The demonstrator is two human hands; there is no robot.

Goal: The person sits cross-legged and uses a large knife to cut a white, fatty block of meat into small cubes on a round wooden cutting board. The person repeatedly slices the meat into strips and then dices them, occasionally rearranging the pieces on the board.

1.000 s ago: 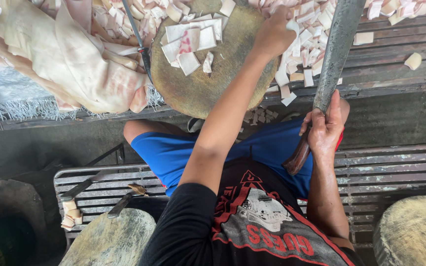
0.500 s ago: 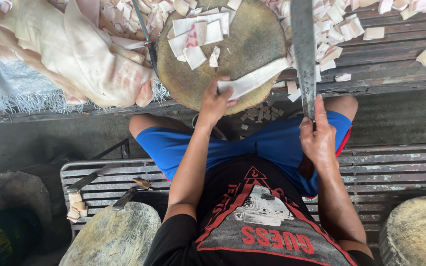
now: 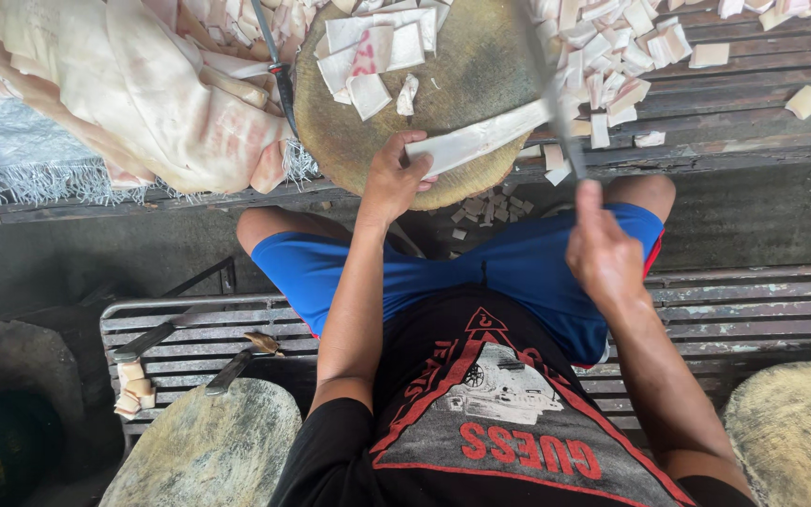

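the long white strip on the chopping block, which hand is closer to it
Left. The left hand holds the near end of the strip on the block. The right hand is back over the lap, gripping the cleaver, whose blade meets the strip's far end.

Weathered slatted wooden platform ahead – grey concrete floor below; metal slatted bench, daylight.
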